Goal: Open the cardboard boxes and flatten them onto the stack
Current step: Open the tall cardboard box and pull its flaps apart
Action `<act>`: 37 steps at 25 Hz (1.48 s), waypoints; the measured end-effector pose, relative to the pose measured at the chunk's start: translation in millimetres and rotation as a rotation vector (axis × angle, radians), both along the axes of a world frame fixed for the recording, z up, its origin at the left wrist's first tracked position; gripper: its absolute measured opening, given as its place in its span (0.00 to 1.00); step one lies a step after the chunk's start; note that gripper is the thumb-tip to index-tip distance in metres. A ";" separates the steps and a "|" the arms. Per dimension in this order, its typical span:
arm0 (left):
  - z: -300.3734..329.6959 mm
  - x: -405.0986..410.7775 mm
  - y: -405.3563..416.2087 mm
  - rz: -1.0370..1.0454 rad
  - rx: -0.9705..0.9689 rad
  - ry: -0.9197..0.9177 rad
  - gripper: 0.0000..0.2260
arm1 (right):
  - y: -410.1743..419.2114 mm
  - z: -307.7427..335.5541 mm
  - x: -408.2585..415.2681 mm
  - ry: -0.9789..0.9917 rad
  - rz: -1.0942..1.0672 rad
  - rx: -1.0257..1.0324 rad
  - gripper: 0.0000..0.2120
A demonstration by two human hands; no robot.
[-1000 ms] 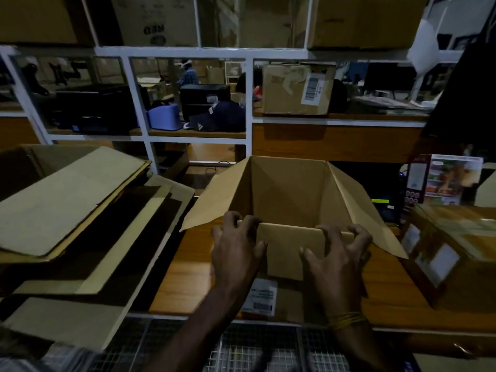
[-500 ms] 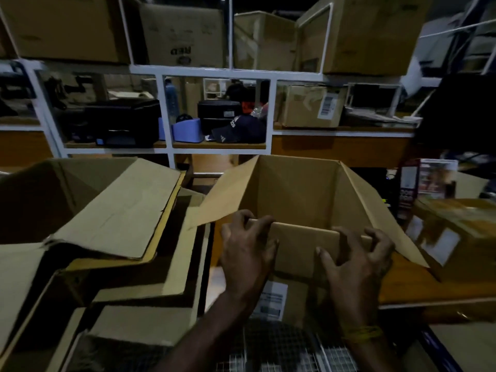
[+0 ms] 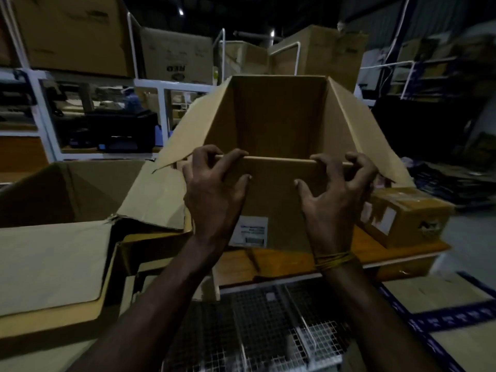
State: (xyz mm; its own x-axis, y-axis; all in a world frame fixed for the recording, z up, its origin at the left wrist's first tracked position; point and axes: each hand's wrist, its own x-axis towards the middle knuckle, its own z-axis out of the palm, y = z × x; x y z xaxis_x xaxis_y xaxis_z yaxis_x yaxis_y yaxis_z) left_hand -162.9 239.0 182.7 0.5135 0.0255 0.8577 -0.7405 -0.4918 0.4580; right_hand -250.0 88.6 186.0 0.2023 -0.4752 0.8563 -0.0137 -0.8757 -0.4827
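An open brown cardboard box (image 3: 279,122) is raised in front of me above the wooden table (image 3: 290,261), its flaps spread to both sides and a white label on its near wall. My left hand (image 3: 214,189) grips the left part of the near wall's top edge, fingers hooked over it. My right hand (image 3: 335,186) grips the right part of the same edge. To the left lies the stack of flattened cardboard (image 3: 56,264), with a half-open box (image 3: 69,189) on it.
A taped brown parcel (image 3: 405,216) sits on the table's right end. White metal shelving (image 3: 40,108) with dark equipment stands behind, and large cartons (image 3: 174,55) sit on top. A wire-mesh cart (image 3: 268,326) is below my arms.
Both hands have lifted the open box up off the table and toward me, keeping their grip on its near edge. My view has tilted upward.
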 end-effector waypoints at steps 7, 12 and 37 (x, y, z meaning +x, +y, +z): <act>53.3 -54.2 102.9 0.065 -0.065 -0.113 0.19 | 95.1 53.0 -42.6 -0.145 0.106 -0.053 0.21; 78.8 -67.5 182.9 0.186 -0.073 -0.152 0.19 | 170.7 79.4 -39.2 -0.183 0.216 -0.061 0.22; 36.0 133.1 427.2 0.397 0.144 0.135 0.18 | 397.4 31.0 184.4 0.187 0.388 0.039 0.20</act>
